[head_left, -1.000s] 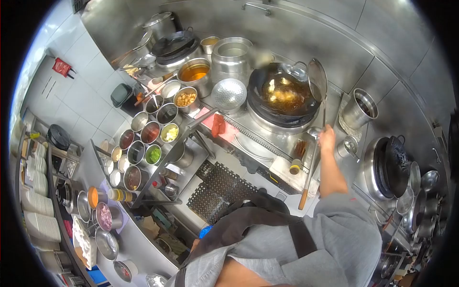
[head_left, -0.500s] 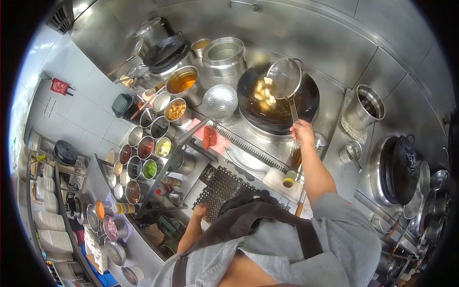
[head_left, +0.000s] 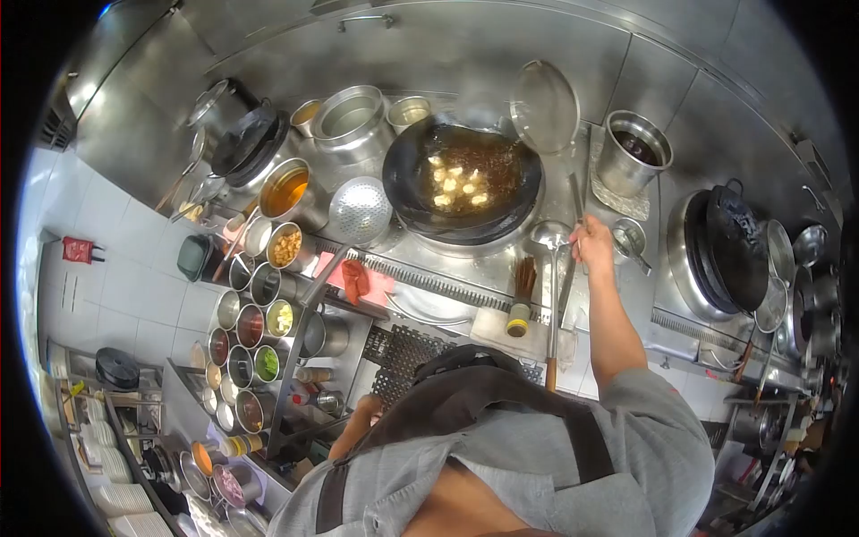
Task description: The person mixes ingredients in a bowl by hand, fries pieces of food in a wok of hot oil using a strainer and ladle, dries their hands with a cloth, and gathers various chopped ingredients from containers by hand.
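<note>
My right hand (head_left: 591, 243) is closed around a long metal handle right of the large wok, beside the round wire strainer (head_left: 545, 107). Pale pieces float in dark oil inside the wok (head_left: 407, 192). Just left of that hand lies a ladle (head_left: 552, 268) with a wooden grip, its bowl toward the wall. My left hand (head_left: 365, 413) is low by my apron, near the shelf unit; its fingers are too small and partly hidden to read. A perforated metal bowl (head_left: 360, 211) sits left of the wok.
Several metal pots of ingredients (head_left: 266, 362) stand on the left rack. A pot of orange liquid (head_left: 286, 190) is behind them. To the right are a tall steel pot (head_left: 637, 152), a small pot (head_left: 628, 237) and a second wok (head_left: 738, 255). A brush (head_left: 522, 300) lies at the stove's front.
The strainer has moved from above the wok to its right side, with my right hand still on a handle. The camera view has shifted. My left hand has drawn back toward my body.
</note>
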`<state>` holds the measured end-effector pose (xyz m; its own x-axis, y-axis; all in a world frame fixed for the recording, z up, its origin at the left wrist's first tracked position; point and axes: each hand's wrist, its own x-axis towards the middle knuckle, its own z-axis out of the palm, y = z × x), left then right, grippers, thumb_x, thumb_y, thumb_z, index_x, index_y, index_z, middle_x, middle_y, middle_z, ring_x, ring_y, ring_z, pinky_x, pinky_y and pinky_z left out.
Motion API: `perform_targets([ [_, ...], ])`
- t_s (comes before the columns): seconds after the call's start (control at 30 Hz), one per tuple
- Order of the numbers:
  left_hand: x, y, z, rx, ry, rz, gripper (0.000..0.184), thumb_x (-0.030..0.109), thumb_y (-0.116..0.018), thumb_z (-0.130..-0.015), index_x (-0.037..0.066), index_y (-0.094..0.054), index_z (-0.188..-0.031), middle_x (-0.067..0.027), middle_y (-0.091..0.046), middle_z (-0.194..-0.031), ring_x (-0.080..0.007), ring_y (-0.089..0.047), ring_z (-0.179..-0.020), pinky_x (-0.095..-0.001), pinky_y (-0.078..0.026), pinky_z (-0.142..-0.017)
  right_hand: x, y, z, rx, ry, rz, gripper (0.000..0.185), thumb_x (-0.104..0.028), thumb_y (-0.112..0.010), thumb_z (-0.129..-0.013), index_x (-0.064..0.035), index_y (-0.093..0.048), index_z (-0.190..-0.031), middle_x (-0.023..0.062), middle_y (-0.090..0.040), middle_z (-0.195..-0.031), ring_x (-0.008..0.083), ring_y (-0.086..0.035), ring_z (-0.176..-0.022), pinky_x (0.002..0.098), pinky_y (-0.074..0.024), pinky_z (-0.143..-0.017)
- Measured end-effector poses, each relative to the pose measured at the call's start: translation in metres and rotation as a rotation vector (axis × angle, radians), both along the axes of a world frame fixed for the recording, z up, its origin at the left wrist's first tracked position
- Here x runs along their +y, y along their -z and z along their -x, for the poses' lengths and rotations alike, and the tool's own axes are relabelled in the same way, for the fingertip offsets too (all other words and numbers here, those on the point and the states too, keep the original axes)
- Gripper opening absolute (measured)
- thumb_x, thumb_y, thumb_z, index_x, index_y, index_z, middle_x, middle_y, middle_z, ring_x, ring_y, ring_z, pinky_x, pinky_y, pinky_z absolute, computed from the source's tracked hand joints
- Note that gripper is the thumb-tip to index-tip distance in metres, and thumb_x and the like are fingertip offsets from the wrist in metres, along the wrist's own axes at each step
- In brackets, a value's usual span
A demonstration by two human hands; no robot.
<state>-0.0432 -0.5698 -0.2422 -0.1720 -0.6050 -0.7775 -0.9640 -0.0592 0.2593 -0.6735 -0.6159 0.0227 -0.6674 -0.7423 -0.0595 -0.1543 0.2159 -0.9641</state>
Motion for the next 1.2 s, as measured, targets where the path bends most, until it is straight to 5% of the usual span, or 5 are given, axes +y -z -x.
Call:
perform_targets([
  [0.4,-0.069,-0.01,0.071,0.389,0.221,0.242,0.015,0.017,-0.05,-0.078,0.006,-0.06,-0.076,-0.0085,-0.058,-0.061,-0.0185,-0.058,-0.05,-0.0331,-0.048,-0.045,0.031,0.072,0.054,0.819,0.15,-0.389,0.021,-0.004,-0.046,-0.079,0.0007,-0.059,-0.095,0.023,-0.062,-0.081,0.0385,-0.061,-0.071,0.0455,-0.0486,-0.061],
  [0.57,-0.048,-0.042,0.077,0.263,-0.199,0.029,0.017,0.02,-0.056,-0.075,0.009,-0.064,-0.085,-0.0087,-0.064,-0.072,-0.0192,-0.062,-0.057,-0.0328,-0.049,-0.047,0.027,0.004,0.075,-0.097,0.271,0.093,0.037,-0.002,-0.046,-0.079,0.006,-0.046,-0.115,0.0118,-0.061,-0.071,0.0147,-0.05,-0.041,0.027,-0.0396,-0.035],
  [0.63,-0.05,0.011,0.037,0.113,0.855,0.354,0.022,0.025,-0.059,-0.074,0.01,-0.065,-0.089,-0.0103,-0.066,-0.079,-0.0225,-0.064,-0.066,-0.0355,-0.051,-0.053,0.027,-0.015,0.089,-0.196,0.282,0.198,0.03,-0.001,-0.047,-0.078,0.009,-0.049,-0.107,0.0109,-0.061,-0.072,0.0139,-0.051,-0.043,0.0255,-0.04,-0.036],
  [0.87,-0.083,0.006,0.055,0.122,0.618,0.16,0.027,0.028,-0.052,-0.078,0.012,-0.064,-0.095,-0.0137,-0.064,-0.096,-0.0317,-0.06,-0.09,-0.0416,-0.048,-0.079,0.036,-0.004,0.162,-0.383,0.399,0.252,0.022,-0.016,-0.057,-0.08,0.004,-0.056,-0.09,0.0113,-0.063,-0.075,0.0142,-0.051,-0.046,0.0235,-0.0402,-0.039],
  [1.2,-0.232,-0.253,0.319,0.891,0.409,1.286,0.024,0.021,-0.053,-0.084,0.001,-0.063,-0.075,-0.0186,-0.062,-0.082,-0.0354,-0.06,-0.079,-0.043,-0.047,-0.07,0.172,0.181,0.012,0.306,0.117,-0.421,0.019,-0.021,-0.052,-0.083,-0.006,-0.062,-0.078,0.0115,-0.061,-0.066,0.0256,-0.06,-0.06,0.0378,-0.0478,-0.056],
])
